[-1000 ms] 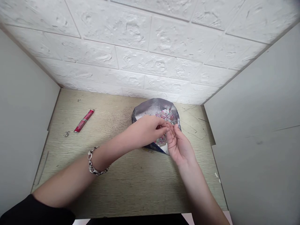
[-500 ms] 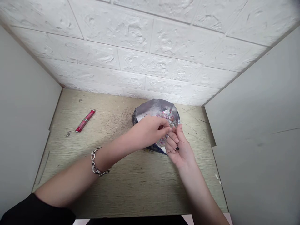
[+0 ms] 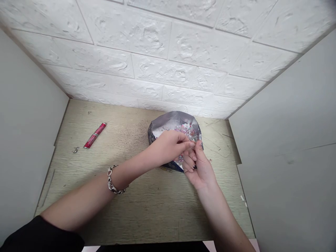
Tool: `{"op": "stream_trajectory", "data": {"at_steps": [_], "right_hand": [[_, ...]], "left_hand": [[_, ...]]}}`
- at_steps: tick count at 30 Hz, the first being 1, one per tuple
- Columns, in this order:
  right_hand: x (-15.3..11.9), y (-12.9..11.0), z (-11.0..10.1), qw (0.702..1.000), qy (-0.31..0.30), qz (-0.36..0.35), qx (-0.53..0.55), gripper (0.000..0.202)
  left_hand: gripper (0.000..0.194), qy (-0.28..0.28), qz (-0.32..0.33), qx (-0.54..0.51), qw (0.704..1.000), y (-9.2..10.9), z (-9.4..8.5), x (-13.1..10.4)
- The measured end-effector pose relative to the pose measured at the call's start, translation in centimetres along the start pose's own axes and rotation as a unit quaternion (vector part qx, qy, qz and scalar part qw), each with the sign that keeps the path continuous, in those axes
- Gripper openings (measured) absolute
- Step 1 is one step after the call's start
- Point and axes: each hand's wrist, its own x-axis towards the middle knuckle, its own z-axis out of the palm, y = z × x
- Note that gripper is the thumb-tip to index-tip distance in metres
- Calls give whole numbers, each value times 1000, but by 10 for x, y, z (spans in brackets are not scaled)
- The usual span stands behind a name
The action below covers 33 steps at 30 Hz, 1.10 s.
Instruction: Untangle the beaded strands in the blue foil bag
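Observation:
A round, silver-lined pouch [image 3: 168,120] with a dark outside lies open near the back wall, and many small pink, clear and white beads [image 3: 187,129] are in it. Over its front right part, my left hand [image 3: 172,147] reaches across with thumb and forefinger pinched together. My right hand [image 3: 201,164] is palm up beside it, fingers curled and thumb against the forefinger. The fingertips of both hands meet; whatever they pinch is too small to make out. A silver chain bracelet [image 3: 111,180] is round my left wrist.
A red tube-shaped packet [image 3: 95,135] lies at the left, with small metal pieces [image 3: 76,150] near it. Thin threads [image 3: 220,148] lie right of the pouch. White brick-pattern wall [image 3: 152,63] behind; grey panels stand on both sides.
My right hand has shifted slightly left, its thumb now closer to the forefinger. My left forearm and bracelet have moved a little to the right. A small reddish bit now shows right of my right hand.

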Motion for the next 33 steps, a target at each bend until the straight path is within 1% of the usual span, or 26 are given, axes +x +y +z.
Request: {"op": "stream_trajectory", "data": {"at_steps": [2, 4, 11, 17, 21, 27, 33], "right_hand": [[0, 0, 0, 1000, 5, -9, 1, 35], [1, -1, 0, 1000, 8, -25, 5, 33], [0, 0, 0, 999, 15, -46, 16, 28], [-1, -1, 2, 998, 32, -39, 43, 27], [-1, -2, 3, 996, 46, -49, 63, 23], [-1, -1, 3, 996, 40, -61, 58, 25], [-1, 1, 3, 997, 35, -49, 57, 26]], "left_hand": [[28, -23, -18, -69, 997, -2, 1, 2], [28, -32, -18, -110, 993, -5, 3, 4], [25, -32, -13, -174, 984, -9, 9, 7], [23, -24, -12, -193, 981, -10, 12, 8], [23, -15, -22, -196, 980, -9, 12, 8], [22, -3, -22, -195, 981, -10, 15, 9], [23, 4, -17, -193, 981, -10, 16, 8]]}}
